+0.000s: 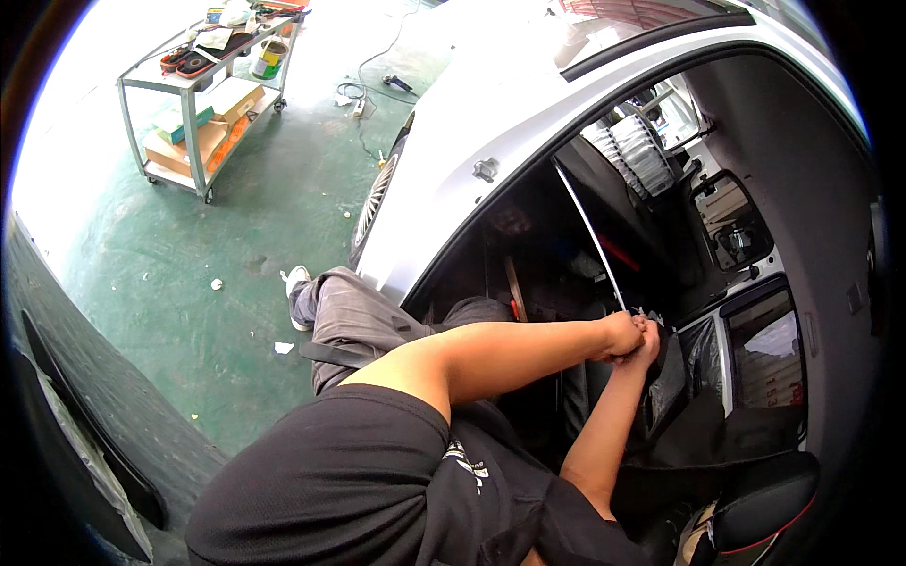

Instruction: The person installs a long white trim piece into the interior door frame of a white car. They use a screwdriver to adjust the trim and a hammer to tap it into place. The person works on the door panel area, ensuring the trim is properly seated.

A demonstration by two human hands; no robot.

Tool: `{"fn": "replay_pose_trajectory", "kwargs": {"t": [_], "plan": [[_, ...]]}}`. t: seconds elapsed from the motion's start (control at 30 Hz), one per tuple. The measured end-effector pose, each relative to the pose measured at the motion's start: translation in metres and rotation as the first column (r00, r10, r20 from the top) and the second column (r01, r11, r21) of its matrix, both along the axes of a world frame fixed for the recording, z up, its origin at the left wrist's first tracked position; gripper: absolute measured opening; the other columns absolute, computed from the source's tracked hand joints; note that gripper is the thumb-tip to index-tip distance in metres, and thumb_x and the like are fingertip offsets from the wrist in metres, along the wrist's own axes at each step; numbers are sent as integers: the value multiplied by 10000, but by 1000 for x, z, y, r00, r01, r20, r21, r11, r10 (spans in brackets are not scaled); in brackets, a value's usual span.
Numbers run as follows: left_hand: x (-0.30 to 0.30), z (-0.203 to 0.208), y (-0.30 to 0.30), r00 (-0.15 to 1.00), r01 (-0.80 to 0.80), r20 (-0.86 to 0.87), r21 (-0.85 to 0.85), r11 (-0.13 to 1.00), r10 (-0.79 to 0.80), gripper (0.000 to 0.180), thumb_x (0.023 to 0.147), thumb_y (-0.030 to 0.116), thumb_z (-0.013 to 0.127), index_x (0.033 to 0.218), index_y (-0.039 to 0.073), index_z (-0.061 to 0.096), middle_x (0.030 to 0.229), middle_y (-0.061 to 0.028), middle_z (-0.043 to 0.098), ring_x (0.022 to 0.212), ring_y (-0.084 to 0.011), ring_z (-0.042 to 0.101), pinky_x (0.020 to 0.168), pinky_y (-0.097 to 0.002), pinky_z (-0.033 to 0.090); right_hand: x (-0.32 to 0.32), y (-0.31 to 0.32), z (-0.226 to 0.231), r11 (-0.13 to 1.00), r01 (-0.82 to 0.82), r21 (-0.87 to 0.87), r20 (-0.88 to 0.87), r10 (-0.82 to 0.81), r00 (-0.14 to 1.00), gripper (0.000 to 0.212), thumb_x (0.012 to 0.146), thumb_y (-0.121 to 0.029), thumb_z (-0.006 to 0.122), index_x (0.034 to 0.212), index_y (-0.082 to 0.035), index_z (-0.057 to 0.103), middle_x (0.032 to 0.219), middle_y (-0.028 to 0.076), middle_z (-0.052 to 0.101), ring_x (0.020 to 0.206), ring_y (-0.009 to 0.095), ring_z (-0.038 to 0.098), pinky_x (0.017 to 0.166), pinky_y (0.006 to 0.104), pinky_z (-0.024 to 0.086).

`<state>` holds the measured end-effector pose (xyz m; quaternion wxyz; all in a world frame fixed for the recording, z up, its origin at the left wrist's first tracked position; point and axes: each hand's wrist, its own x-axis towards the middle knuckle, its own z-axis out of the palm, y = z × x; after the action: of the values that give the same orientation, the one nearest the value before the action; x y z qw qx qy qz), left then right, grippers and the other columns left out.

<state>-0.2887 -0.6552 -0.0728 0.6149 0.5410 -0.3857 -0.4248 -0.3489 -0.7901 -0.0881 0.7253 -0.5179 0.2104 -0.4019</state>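
A long thin silvery rod (593, 231) slants through the car's interior, from the dark area by the door opening's far edge down to my hands. My left hand (618, 337) is closed around its near end. Against it, my right hand (648, 344) is closed too, its fingers partly hidden behind the left, so its exact hold on the rod is hard to see. Both arms reach in through the side opening of the white car (444, 151). What the rod's far end touches is too dark to tell.
Beside my right arm is a black headrest (764, 505) with red trim. The roof lining (764, 123) curves overhead. Outside, a metal trolley (193, 99) carries boxes and tools. A cable (363, 90) lies on the green floor (250, 255) near the car's wheel (377, 198).
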Motion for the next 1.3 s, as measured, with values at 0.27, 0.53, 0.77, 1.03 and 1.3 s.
{"fn": "replay_pose_trajectory", "kwargs": {"t": [0.27, 0.53, 0.77, 1.03, 1.3], "plan": [[27, -38, -68, 350, 95, 934, -112, 989, 72, 187, 635, 135, 686, 818, 152, 720, 1027, -52, 675, 925, -213, 654, 801, -317, 504, 12, 29, 7, 982, -148, 119, -37, 153, 987, 226, 860, -127, 457, 640, -110, 408, 638, -12, 423, 575, 122, 423, 583, 259, 379], [0, -23, -3, 998, -4, 68, -31, 1000, 6, 194, 775, 172, 603, 932, 98, 690, 995, -100, 664, 918, -206, 648, 762, -335, 509, 10, 30, -8, 988, 132, 81, 34, -135, 990, 224, 865, -120, 502, 657, -108, 416, 646, -25, 431, 575, 109, 432, 584, 253, 374], [7, -40, -37, 994, -8, 109, -89, 996, 18, 205, 823, 208, 599, 899, 21, 632, 811, -102, 626, 653, -207, 595, 533, -342, 465, 6, 17, -8, 979, -155, 132, 25, 153, 988, 237, 879, -139, 474, 654, -114, 404, 642, -18, 432, 565, 114, 434, 571, 252, 370], [1, -41, -9, 1000, -11, -7, -72, 997, 11, 213, 807, 209, 614, 922, 30, 629, 836, -107, 634, 703, -219, 624, 527, -351, 487, 4, 18, -28, 992, -10, 127, 77, 0, 997, 211, 854, -118, 478, 660, -107, 395, 663, -30, 423, 589, 103, 415, 572, 268, 368], [-2, -29, 17, 983, -19, -181, -16, 1000, 16, 220, 769, 187, 630, 916, 24, 643, 866, -123, 648, 768, -226, 638, 631, -367, 506, 1, 22, -30, 998, 39, 56, 71, -43, 997, 145, 854, -139, 493, 720, -93, 462, 662, -31, 442, 591, 97, 434, 580, 268, 386]]}}
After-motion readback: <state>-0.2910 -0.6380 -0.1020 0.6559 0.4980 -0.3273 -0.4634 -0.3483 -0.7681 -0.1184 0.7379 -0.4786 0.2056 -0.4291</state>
